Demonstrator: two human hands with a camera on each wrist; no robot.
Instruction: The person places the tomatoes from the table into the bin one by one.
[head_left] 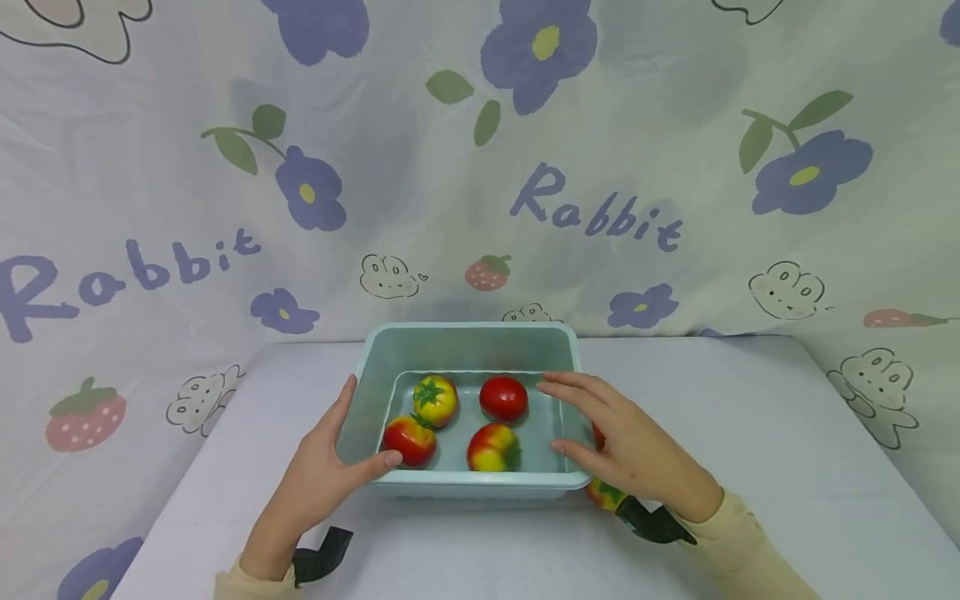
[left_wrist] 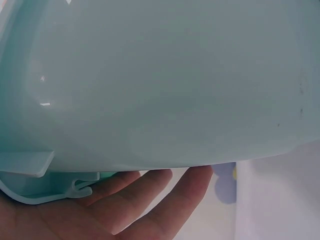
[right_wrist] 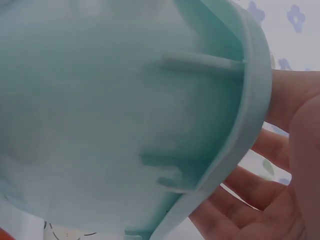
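Observation:
A pale blue-green plastic bin (head_left: 480,479) stands on the white table. Inside it are a yellow tomato with green leaves (head_left: 435,402), a plain red tomato (head_left: 503,399), a red-and-yellow tomato (head_left: 409,442) at front left and another red-and-yellow tomato (head_left: 493,448) at front centre. My left hand (head_left: 322,471) grips the bin's front left corner, thumb over the rim and fingers against the outer wall (left_wrist: 160,90). My right hand (head_left: 622,433) is spread over the right rim (right_wrist: 257,95), its fingers reaching over the inside and holding nothing.
Outside the bin, beneath my right hand, a red-yellow tomato with green leaves (head_left: 603,494) shows partly. A red piece (head_left: 597,437) peeks out beside the right wall, mostly hidden. Behind the table hangs a patterned cloth (head_left: 442,192). Black straps (head_left: 324,557) sit at both wrists.

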